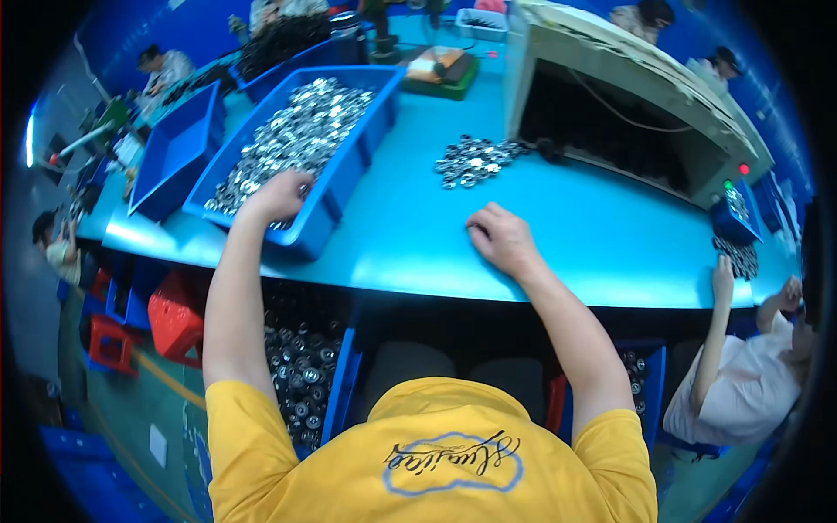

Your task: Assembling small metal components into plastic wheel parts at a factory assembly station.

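Observation:
At the near end of a long blue bin [384, 100] is my left hand [281, 195], its fingers curled down beside the right wall. Small shiny round metal parts [296, 131] fill the bin, and some show right at those fingers. What the fingers grip, if anything, is hidden. My right hand [503, 240] rests on the turquoise tabletop [401, 235] with its fingers bent inward and closed. Whatever may be inside them cannot be made out. Beyond that hand lies a loose pile of the same metal parts [475, 161].
Left of the full bin stands another blue bin [179, 152]. A pale box-shaped machine [514, 78] with a dark opening occupies the back right. Below the table edge are bins of round parts [305, 375] and a red stool [174, 318]. A co-worker [741, 375] sits at right.

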Action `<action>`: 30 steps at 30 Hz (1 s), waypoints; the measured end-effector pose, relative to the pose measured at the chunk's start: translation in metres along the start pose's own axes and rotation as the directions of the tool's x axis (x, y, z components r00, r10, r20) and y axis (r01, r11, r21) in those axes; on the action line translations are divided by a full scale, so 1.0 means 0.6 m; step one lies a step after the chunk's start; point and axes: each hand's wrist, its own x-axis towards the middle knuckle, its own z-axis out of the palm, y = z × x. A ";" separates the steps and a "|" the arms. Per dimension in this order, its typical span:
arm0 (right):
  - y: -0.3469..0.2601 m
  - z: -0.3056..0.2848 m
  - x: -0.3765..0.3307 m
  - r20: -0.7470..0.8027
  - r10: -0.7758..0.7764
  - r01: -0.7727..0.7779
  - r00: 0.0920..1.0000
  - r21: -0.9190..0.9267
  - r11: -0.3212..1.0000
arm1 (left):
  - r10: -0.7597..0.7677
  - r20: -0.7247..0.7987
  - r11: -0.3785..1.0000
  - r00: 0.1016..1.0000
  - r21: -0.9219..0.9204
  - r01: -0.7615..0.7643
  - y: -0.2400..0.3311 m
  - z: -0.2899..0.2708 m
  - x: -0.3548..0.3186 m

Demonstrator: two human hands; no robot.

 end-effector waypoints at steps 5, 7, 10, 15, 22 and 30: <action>-0.005 -0.002 -0.003 0.027 0.027 -0.028 0.999 0.034 0.999 | -0.087 -0.078 0.995 0.993 0.048 0.091 0.006 -0.002 0.001; -0.002 -0.006 -0.003 0.026 0.056 -0.057 0.998 0.073 0.996 | -0.067 -0.094 0.997 0.993 0.024 0.070 -0.001 0.004 0.004; 0.015 -0.010 0.000 0.008 0.153 -0.151 0.988 0.197 0.969 | -0.043 -0.037 0.999 0.998 -0.003 0.043 0.010 0.002 0.002; 0.074 -0.025 0.056 -0.050 0.302 -0.289 0.952 0.181 0.940 | -0.049 0.003 0.999 0.999 0.022 0.049 0.019 -0.009 0.003; 0.160 0.034 0.111 -0.105 0.306 -0.321 0.946 -0.188 0.928 | -0.036 0.038 0.998 0.999 0.054 0.033 -0.010 0.002 -0.005; 0.230 0.048 0.086 -0.169 0.229 -0.257 0.959 -0.168 0.952 | -0.003 0.273 1.000 0.962 -0.010 0.006 0.023 -0.030 -0.003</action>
